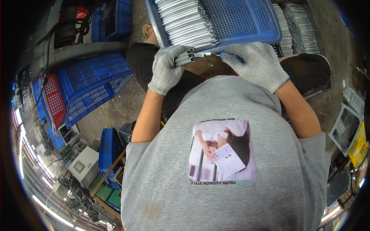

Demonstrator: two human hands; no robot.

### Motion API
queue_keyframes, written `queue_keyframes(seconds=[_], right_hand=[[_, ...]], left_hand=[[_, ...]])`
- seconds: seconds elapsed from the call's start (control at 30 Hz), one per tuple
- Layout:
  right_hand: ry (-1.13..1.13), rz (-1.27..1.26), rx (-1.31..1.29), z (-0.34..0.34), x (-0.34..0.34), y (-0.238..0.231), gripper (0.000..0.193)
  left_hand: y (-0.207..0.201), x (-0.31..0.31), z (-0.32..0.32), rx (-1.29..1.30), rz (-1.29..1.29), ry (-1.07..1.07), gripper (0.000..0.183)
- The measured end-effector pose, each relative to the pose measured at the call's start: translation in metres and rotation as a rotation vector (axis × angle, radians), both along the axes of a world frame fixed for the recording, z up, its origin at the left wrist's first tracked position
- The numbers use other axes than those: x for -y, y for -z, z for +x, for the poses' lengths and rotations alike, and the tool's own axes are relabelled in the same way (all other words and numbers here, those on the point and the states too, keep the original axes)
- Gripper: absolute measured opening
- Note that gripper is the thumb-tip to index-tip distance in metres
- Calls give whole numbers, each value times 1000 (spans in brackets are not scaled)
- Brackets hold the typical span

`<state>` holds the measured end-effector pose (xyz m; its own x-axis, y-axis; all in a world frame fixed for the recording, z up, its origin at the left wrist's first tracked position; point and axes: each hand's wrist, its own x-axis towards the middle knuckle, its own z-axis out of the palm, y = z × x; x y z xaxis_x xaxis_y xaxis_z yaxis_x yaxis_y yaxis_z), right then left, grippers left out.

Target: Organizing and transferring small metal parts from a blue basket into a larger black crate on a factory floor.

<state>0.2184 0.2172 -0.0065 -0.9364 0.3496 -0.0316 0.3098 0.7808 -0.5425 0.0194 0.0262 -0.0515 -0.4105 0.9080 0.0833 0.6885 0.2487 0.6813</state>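
My left hand (166, 69), in a grey knit glove, is closed around a small bundle of metal tubes (184, 57). Their open ends face right, and one sticks out past the others. In my right hand (256, 63), gloved the same way, is a blue-handled tool (236, 57). Its thin metal tip points left at the mouth of the protruding tube; whether it sits inside cannot be made out. Just beyond both hands a blue perforated basket (246, 23) holds rows of shiny metal tubes (187, 23) on its left side.
More metal tubes (296, 30) fill a container to the right of the basket. On the left stand blue crates (96, 75) and a red crate (53, 92). A grey metal frame (347, 129) lies at the right. Lower left is a pale box with a small screen (83, 165).
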Motion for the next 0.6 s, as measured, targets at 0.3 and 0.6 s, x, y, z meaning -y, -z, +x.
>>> queue_keyframes(seconds=[0.3, 0.6], right_hand=[[18, -8, 71, -3, 1, -5, 17], [-20, 8, 33, -3, 5, -11, 16]], left_hand=[[-11, -2, 8, -2, 99, 78, 29], [-18, 0, 10, -142, 151, 75, 28]])
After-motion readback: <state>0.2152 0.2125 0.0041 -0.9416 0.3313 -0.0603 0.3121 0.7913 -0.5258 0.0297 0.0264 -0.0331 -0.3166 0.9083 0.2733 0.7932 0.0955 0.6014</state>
